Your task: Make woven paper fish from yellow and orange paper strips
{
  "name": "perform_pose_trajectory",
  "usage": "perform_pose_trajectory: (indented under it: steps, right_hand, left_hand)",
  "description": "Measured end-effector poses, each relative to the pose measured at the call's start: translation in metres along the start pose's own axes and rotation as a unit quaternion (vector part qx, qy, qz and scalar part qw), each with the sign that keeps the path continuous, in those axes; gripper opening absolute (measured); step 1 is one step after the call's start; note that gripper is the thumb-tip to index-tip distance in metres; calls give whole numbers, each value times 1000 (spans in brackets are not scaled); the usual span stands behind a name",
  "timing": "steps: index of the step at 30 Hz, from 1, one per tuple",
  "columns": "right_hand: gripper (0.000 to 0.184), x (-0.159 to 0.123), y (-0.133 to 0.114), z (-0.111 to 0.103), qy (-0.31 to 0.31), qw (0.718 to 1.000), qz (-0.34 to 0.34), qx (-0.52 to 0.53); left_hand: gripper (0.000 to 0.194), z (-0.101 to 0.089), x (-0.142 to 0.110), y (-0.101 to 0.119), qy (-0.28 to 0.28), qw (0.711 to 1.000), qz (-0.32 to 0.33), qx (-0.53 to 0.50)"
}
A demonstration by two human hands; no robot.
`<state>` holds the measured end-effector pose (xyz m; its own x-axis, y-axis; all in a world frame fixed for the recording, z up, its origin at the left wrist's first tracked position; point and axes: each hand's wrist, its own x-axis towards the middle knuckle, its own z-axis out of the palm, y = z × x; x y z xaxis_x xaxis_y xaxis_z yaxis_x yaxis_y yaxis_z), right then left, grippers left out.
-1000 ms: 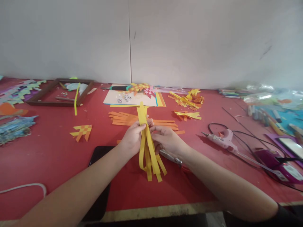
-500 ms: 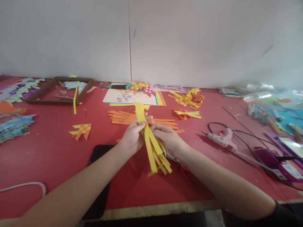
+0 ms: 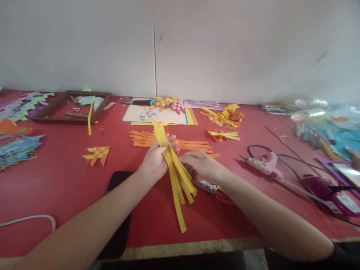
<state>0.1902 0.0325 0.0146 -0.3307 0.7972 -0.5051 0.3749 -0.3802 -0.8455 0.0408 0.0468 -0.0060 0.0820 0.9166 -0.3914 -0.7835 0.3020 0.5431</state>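
A bundle of yellow paper strips (image 3: 174, 168) is gripped near its upper end by my left hand (image 3: 156, 159), thumb across the front. The strips' lower ends fan out down and to the right. My right hand (image 3: 204, 165) is curled at the bundle's right edge, its fingertips pinched against the strips there. Beneath my right hand lies a metal tool with red handles (image 3: 206, 185), partly covered by the wrist. Behind both hands, orange paper strips (image 3: 194, 144) lie in a loose row on the red table (image 3: 157, 210).
A woven paper fish (image 3: 97, 154) lies left, near a brown frame (image 3: 59, 120). A dark tablet-like slab (image 3: 118, 232) sits under my left forearm. On the right are a pink glue gun (image 3: 266, 165) with cables and a purple power strip (image 3: 323, 195). Yellow scraps (image 3: 225, 116) lie behind.
The yellow strips have shifted slightly left with my left hand, and one strip now hangs lower than the others. My right hand has drawn a little away, exposing more of the metal tool.
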Motion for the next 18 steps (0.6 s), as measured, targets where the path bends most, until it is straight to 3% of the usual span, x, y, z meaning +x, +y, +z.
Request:
perform_pose_trajectory:
  steps: [3, 6, 10, 13, 18]
  right_hand:
    - [34, 2, -3, 0, 12, 998, 6, 67]
    - [31, 7, 0, -2, 104, 988, -68, 86]
    - [26, 14, 5, -4, 183, 963, -157, 118]
    - [28, 17, 6, -6, 157, 964, -132, 170]
    - [35, 22, 12, -9, 134, 954, -145, 226]
  left_hand:
    - [34, 1, -2, -1, -10, 1000, 12, 23]
    - [27, 1, -4, -3, -17, 997, 15, 71]
    - [18, -1, -10, -7, -59, 978, -78, 183]
    - [16, -2, -15, -7, -111, 954, -145, 237]
    - [15, -2, -17, -5, -139, 945, -159, 248]
